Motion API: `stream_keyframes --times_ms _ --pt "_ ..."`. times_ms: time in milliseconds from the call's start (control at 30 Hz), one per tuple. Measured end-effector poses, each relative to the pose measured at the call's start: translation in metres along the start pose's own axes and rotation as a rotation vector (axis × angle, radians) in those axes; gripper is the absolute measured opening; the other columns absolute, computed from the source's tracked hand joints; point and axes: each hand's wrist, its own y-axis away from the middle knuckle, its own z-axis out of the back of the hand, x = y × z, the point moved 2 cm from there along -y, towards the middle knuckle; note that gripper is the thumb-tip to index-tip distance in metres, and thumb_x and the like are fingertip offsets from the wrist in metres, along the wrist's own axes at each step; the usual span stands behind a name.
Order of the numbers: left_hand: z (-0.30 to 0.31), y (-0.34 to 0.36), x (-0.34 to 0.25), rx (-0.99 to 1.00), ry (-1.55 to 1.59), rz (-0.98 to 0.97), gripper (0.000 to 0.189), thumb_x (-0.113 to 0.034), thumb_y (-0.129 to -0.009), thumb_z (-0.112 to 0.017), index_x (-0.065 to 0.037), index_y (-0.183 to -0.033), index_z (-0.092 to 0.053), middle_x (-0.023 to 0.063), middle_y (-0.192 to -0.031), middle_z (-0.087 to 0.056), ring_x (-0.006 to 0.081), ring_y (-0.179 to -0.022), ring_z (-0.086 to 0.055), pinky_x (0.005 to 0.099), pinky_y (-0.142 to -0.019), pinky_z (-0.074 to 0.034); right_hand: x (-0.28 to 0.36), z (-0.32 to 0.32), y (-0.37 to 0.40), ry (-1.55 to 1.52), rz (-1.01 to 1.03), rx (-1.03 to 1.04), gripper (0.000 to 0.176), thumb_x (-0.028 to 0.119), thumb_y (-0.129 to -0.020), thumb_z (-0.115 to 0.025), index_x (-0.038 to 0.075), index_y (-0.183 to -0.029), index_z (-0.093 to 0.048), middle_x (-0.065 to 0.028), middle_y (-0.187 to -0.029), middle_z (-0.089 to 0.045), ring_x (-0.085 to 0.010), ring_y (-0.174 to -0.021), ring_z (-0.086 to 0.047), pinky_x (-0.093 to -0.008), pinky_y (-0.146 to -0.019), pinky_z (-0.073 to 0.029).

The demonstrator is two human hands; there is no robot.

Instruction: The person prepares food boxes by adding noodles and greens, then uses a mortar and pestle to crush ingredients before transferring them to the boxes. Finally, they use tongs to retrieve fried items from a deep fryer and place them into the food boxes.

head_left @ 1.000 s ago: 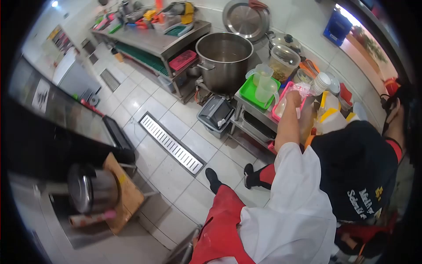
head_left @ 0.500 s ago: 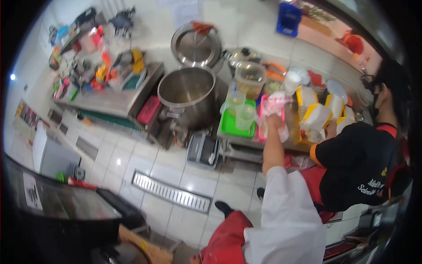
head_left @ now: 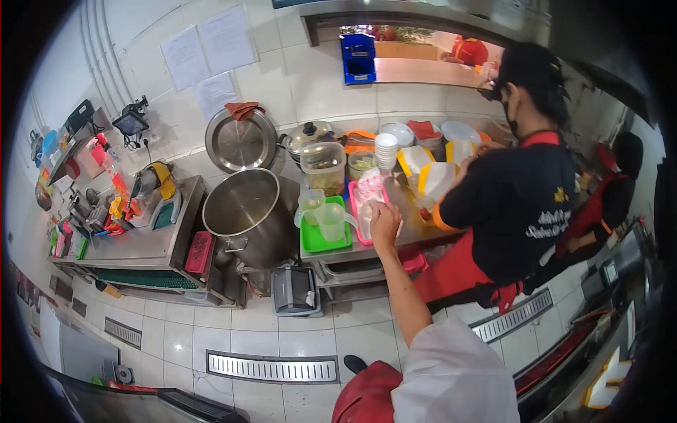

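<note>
Bag: clear plastic bag sits crumpled on the pink tray, with its mouth toward 12 o'clock in the head view.
Right hand: right hand is closed around the lower part of the bag, fingers curled. The arm reaches out from a white sleeve.
Left hand: out of frame; state cannot be told.
Grip, judged: hold low and firm, with the mouth uppermost and the bag over the pink tray, so any spill lands inside the rim. Thin film probably slips or tears under a hard pinch, so spread pressure across several fingers.
Bag to hand: the bag touches the hand and rises from it toward 11 o'clock.
Green tray: green tray with 2 clear jugs lies at 9 o'clock of the hand, just beside the pink tray.
Pot: large steel pot stands at 9 o'clock, beyond the green tray.
Co-worker: 1 person in a black shirt stands at 3 o'clock, handling yellow-and-white cartons at 1 o'clock, apart from the bag.
</note>
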Motion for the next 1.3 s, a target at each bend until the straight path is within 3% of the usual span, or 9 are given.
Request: stream_keyframes --times_ms 267,400,667,700,733,767,833,1033,1300 --pt "-0.002 -0.038 0.072 0.117 -0.224 -0.090 0.041 -0.034 -0.089 -0.057 0.006 -0.096 -0.068 0.0121 -0.072 -0.071 0.0192 -0.065 -0.070 0.0334 -0.058 -0.055 -0.001 0.220 0.092 -0.750 -0.397 0.719 0.023 0.017 -0.092 -0.059 0.000 -0.083 -0.071 -0.0066 -0.072 -0.071 -0.0135 -0.066 -0.065 -0.0311 -0.066 -0.050" --pt "-0.023 -0.049 0.041 0.155 -0.514 -0.099 0.036 -0.030 -0.089 -0.055 0.002 -0.097 -0.067 0.0128 -0.084 -0.073 0.0216 -0.072 -0.070 0.0342 -0.059 -0.053 -0.068 0.343 0.135 -0.511 -0.423 1.079 0.024 0.020 -0.092 -0.060 0.004 -0.081 -0.073 -0.0032 -0.069 -0.071 -0.0121 -0.066 -0.066 -0.0280 -0.066 -0.051" --pt "-0.157 -0.038 -0.028 0.442 -1.457 -0.657 0.020 -0.020 -0.090 -0.055 -0.006 -0.097 -0.067 0.0179 -0.103 -0.069 0.0386 -0.096 -0.067 0.0500 -0.079 -0.055 -0.303 0.535 0.136 0.315 -0.349 0.675 0.014 0.008 -0.078 -0.057 0.007 -0.077 -0.071 -0.0119 -0.071 -0.068 -0.0321 -0.073 -0.066 -0.0416 -0.071 -0.052" --pt "-0.184 -0.038 -0.040 0.329 -1.129 -0.206 0.019 -0.019 -0.089 -0.058 -0.007 -0.099 -0.068 0.0171 -0.098 -0.070 0.0358 -0.094 -0.068 0.0486 -0.078 -0.055 -0.328 0.551 0.122 0.455 -0.313 0.614 0.014 0.003 -0.077 -0.056 0.005 -0.076 -0.069 -0.0142 -0.074 -0.068 -0.0364 -0.075 -0.064 -0.0437 -0.074 -0.050" --pt "-0.208 -0.037 -0.047 0.427 -1.524 -0.790 0.021 -0.022 -0.086 -0.061 -0.009 -0.101 -0.070 0.0151 -0.093 -0.071 0.0335 -0.090 -0.069 0.0459 -0.076 -0.057 -0.345 0.566 0.107 0.426 -0.286 0.550 0.012 0.002 -0.076 -0.057 0.005 -0.077 -0.069 -0.0157 -0.075 -0.067 -0.0383 -0.077 -0.062 -0.0453 -0.076 -0.049" --pt "-0.241 -0.025 -0.064 0.436 -1.582 -0.686 0.021 -0.022 -0.083 -0.063 -0.011 -0.099 -0.071 0.0146 -0.090 -0.072 0.0329 -0.089 -0.070 0.0449 -0.075 -0.057 -0.365 0.577 0.084 0.397 -0.243 0.479 0.010 0.001 -0.076 -0.058 0.005 -0.077 -0.068 -0.0172 -0.077 -0.066 -0.0403 -0.080 -0.060 -0.0469 -0.078 -0.047" --pt "-0.303 -0.008 -0.086 0.479 -1.599 -1.032 0.022 -0.023 -0.084 -0.060 -0.009 -0.097 -0.070 0.0171 -0.092 -0.071 0.0351 -0.091 -0.069 0.0449 -0.076 -0.057 -0.415 0.590 0.048 0.309 -0.337 0.515 0.009 0.006 -0.081 -0.061 0.005 -0.082 -0.070 -0.0190 -0.084 -0.068 -0.0426 -0.084 -0.062 -0.0498 -0.074 -0.050" --pt "-0.444 0.058 -0.151 0.233 -0.768 -0.615 0.032 -0.034 -0.092 -0.055 -0.007 -0.100 -0.069 0.0212 -0.096 -0.070 0.0351 -0.095 -0.068 0.0415 -0.079 -0.055 -0.524 0.562 -0.069 0.050 -0.245 0.391 0.016 0.014 -0.089 -0.059 0.001 -0.084 -0.066 -0.0169 -0.078 -0.066 -0.0381 -0.079 -0.063 -0.0407 -0.073 -0.050" --pt "-0.550 0.092 -0.160 0.257 -0.684 -0.407 0.031 -0.034 -0.091 -0.056 -0.007 -0.102 -0.070 0.0194 -0.095 -0.071 0.0327 -0.092 -0.069 0.0398 -0.078 -0.055 -0.611 0.404 -0.179 -0.203 -0.357 0.399 0.024 0.022 -0.089 -0.057 0.003 -0.089 -0.072 -0.0138 -0.080 -0.071 -0.0290 -0.078 -0.068 -0.0374 -0.073 -0.051"
